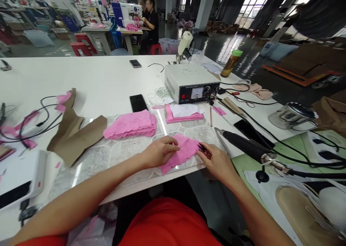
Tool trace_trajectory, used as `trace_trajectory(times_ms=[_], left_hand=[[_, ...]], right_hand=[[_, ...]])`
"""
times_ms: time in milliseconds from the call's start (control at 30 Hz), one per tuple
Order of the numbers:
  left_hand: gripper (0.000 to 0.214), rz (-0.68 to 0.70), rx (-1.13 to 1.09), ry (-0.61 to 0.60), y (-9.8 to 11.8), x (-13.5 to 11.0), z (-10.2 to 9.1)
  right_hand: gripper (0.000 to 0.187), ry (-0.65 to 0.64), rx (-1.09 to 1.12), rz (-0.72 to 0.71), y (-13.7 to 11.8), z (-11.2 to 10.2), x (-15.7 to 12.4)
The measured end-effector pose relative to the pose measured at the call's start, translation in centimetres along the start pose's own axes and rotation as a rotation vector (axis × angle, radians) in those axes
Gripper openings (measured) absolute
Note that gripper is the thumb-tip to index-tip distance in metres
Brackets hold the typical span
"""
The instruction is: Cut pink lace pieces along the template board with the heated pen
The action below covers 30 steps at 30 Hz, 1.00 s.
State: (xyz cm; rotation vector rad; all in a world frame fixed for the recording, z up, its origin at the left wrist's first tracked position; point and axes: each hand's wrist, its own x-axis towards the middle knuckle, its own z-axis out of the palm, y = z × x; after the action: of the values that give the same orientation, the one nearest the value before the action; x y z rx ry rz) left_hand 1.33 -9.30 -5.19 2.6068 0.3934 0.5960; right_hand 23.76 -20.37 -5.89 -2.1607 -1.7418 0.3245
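A scallop-edged piece of pink lace fabric (186, 150) lies on the patterned mat (119, 154) in front of me. My left hand (162, 151) is closed with its fingertips on the left part of this lace. At the lace's right edge, my right hand (216, 159) is closed around small dark thread snips (204, 150), whose tips touch or overlap the fabric. The snips' handles are mostly hidden by my fingers. Just beyond my left hand sits a stack of folded pink lace pieces (131, 124).
Behind the mat stand a control box (200, 89) and a phone (138, 103). A pink pad with white paper (185, 112) lies before the box. To the right are a black cabled handpiece (243, 145) and a metal mug (290, 116). Brown paper (72, 134) lies left.
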Motion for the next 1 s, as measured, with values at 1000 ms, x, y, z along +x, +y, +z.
trace_trajectory(times_ms=[1000], left_hand=[[0.027,0.019,0.172,0.064,0.6,-4.7,0.5]], right_hand=[[0.020,-0.271,0.232,-0.206,-5.8,1.9,-2.7]])
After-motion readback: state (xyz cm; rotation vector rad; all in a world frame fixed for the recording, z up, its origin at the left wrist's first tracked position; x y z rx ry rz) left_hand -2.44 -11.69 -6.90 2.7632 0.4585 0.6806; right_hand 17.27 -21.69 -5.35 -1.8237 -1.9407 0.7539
